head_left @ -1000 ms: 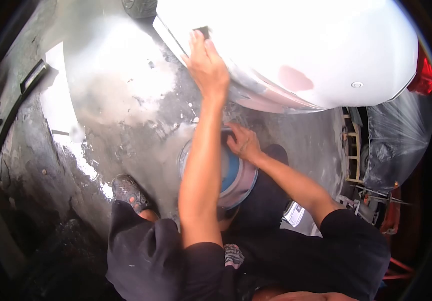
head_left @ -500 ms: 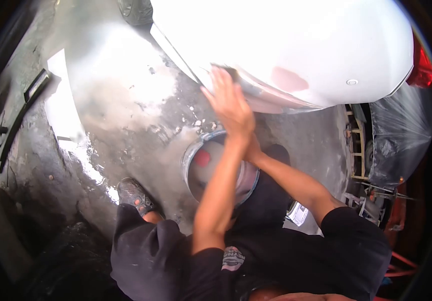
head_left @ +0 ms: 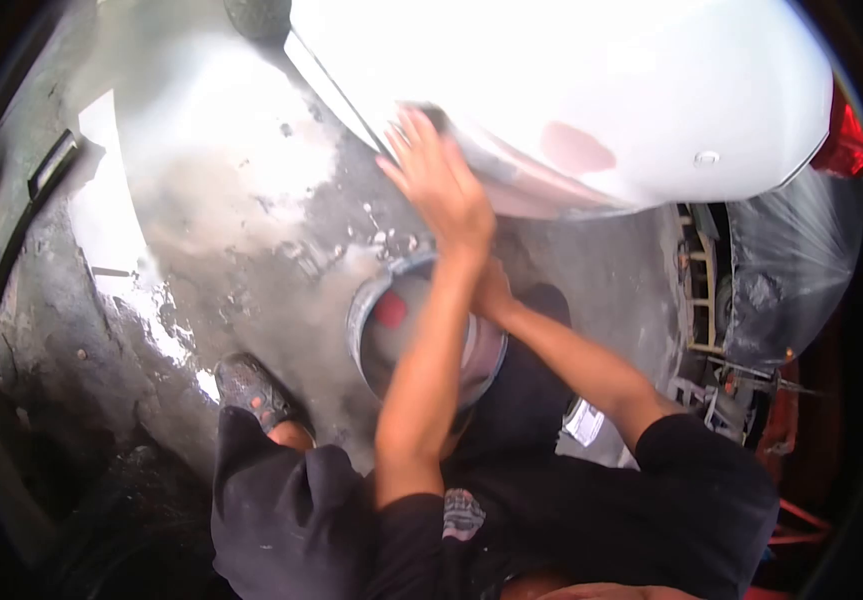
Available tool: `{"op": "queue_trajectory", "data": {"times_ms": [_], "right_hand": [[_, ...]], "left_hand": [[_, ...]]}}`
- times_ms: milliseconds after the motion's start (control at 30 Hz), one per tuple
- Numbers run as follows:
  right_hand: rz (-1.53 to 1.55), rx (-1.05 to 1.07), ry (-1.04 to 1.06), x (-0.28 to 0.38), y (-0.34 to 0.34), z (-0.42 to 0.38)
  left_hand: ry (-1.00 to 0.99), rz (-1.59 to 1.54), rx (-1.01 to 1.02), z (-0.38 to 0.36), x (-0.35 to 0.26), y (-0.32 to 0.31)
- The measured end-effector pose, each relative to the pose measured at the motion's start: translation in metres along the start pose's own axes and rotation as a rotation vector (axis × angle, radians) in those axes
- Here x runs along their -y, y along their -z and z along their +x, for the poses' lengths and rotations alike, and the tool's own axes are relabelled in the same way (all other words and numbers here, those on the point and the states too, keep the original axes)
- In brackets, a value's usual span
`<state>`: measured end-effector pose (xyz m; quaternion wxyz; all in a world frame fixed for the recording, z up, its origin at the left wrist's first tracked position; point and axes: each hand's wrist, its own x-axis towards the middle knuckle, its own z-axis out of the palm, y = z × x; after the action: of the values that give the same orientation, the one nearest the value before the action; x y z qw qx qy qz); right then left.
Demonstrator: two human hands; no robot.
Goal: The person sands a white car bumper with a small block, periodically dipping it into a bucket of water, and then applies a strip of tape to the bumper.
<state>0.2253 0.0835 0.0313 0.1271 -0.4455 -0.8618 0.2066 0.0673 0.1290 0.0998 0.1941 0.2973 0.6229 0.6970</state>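
My left hand [head_left: 441, 190] lies against the lower corner of a white car body panel [head_left: 691, 90], fingers stretched out and slightly blurred. Past its fingertips shows the edge of a dark flat pad [head_left: 433, 116], pressed to the panel under the hand; it looks like sandpaper. Pinkish-grey patches [head_left: 576, 147] mark the panel beside it. My right hand [head_left: 492, 290] is close behind the left wrist, which hides its fingers. Below both arms stands a round bucket [head_left: 355, 325] with a red object [head_left: 389, 309] inside.
My shod foot [head_left: 251, 390] rests on the wet, stained concrete floor [head_left: 281, 300]. A curved dark strip [head_left: 23, 235] and a white sheet-like shape [head_left: 111, 210] are at the left. Plastic sheeting [head_left: 801, 270] and car parts stand at the right, below a red tail light [head_left: 844, 140].
My left hand and the dark pad have slid a little up and left along the panel. The right hand has moved slightly with it. The whole view has also shifted a bit.
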Motion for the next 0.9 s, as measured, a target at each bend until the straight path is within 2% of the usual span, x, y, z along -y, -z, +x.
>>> {"op": "queue_trajectory", "data": {"times_ms": [33, 67, 100, 167, 200, 300, 333, 367, 400, 467, 567, 767, 867, 900], "right_hand": [[-0.127, 0.083, -0.037, -0.002, -0.003, -0.009], [-0.127, 0.082, -0.039, -0.002, -0.003, -0.014], [-0.049, 0.038, -0.008, -0.001, -0.003, -0.022], [0.107, -0.080, 0.080, -0.010, -0.011, -0.014], [0.236, 0.001, -0.061, -0.067, -0.049, -0.029], [0.202, -0.086, 0.024, -0.027, -0.024, -0.020], [0.077, 0.016, -0.045, -0.015, -0.008, -0.019], [-0.008, 0.084, -0.193, -0.044, -0.022, -0.024], [-0.008, 0.083, -0.187, -0.030, -0.017, -0.025], [-0.007, 0.046, -0.145, -0.013, -0.006, -0.015], [0.100, -0.023, -0.109, -0.037, -0.018, -0.029], [0.095, -0.053, -0.098, -0.036, -0.021, -0.029], [0.118, -0.103, -0.084, -0.027, -0.018, -0.024], [-0.002, -0.022, -0.142, -0.009, -0.006, -0.016]], "left_hand": [[0.015, 0.009, 0.017, 0.005, 0.000, 0.006], [0.022, -0.021, 0.007, 0.015, -0.003, 0.007], [0.026, -0.050, -0.004, 0.019, -0.008, 0.007], [-0.038, 0.025, 0.017, -0.024, -0.008, -0.009], [-0.045, 0.023, 0.026, -0.046, -0.010, -0.014], [-0.067, 0.032, 0.024, -0.040, -0.006, -0.012], [-0.014, -0.056, 0.005, -0.023, -0.006, -0.009], [0.048, -0.137, 0.005, -0.014, -0.010, -0.003], [0.108, -0.187, -0.006, -0.001, -0.017, 0.003], [0.099, -0.175, 0.002, -0.033, -0.026, -0.005], [0.049, -0.102, 0.046, -0.077, -0.022, -0.016], [-0.026, -0.021, 0.002, -0.061, -0.013, -0.014], [-0.053, -0.032, -0.056, -0.024, -0.016, -0.008], [-0.017, -0.053, -0.047, -0.004, -0.011, -0.005]]}}
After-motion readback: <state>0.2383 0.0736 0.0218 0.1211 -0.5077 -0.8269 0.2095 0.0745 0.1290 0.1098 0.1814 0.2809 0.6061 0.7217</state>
